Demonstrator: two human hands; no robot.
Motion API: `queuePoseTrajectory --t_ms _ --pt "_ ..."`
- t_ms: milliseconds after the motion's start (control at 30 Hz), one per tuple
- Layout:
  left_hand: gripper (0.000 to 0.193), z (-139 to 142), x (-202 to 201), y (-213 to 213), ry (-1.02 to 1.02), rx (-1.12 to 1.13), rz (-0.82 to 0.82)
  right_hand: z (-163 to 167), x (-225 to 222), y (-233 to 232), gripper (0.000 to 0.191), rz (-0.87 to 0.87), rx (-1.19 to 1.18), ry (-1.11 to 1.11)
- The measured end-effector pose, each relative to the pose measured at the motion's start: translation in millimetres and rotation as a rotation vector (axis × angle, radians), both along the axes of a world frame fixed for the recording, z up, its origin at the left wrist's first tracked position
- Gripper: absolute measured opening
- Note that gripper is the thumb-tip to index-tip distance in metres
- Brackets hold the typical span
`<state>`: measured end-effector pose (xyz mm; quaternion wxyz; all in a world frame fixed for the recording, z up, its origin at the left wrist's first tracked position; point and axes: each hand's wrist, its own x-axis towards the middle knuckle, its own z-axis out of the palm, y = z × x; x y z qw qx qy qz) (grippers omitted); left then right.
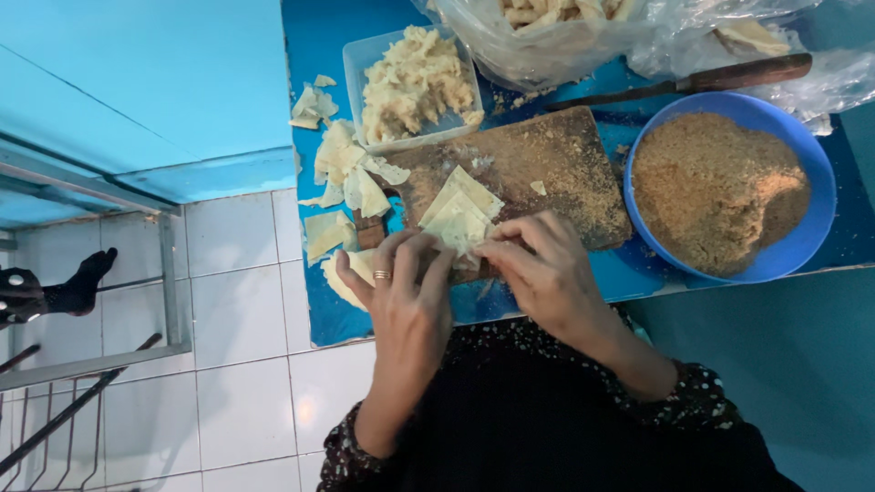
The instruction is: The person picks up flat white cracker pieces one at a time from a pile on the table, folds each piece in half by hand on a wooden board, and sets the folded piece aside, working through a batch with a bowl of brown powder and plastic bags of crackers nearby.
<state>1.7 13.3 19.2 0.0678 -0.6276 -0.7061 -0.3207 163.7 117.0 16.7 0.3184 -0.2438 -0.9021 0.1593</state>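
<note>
Pinching a thin pastry wrapper (460,219) between both grips, our left hand (406,292) and right hand (547,273) are folding it over the wooden cutting board (547,169); soft, tear-prone, it seems best held by its edges.

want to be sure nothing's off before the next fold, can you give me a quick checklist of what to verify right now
1. Both hands on the wrapper: ok. The left hand and right hand pinch the pale dough wrapper from either side.
2. Wrapper supported: ok. It rests on the wooden board.
3. Filling enclosed: cannot tell. Fingers hide the near edge.
4. Filling supply close: ok. The clear tub of filling sits just behind the board.
5. Crumbs ready: ok. The blue bowl of crumbs is full, beside the right hand.
6. Knife out of the way: ok. The knife lies behind the board, apart from both hands.
</note>
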Motion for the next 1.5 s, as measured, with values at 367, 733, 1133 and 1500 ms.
queuePoseTrajectory --t_ms 367,733,1133,1500 --pt "0.012 -3 -22 20 -0.041 -0.047 -0.173 8 -9 11 0.021 0.047 0.161 -0.104" --pt "0.014 4 -28 38 -0.145 -0.03 -0.161 10 -18 41 0.02 0.029 -0.326 -0.103" --pt "0.009 3 -41 41 -0.086 -0.086 -0.255 14 -15 34 0.011 0.057 -0.001 -0.125" --pt "0.015 0 -33 47 -0.134 -0.099 -0.123 15 -22 18 0.013 -0.036 0.163 -0.198"
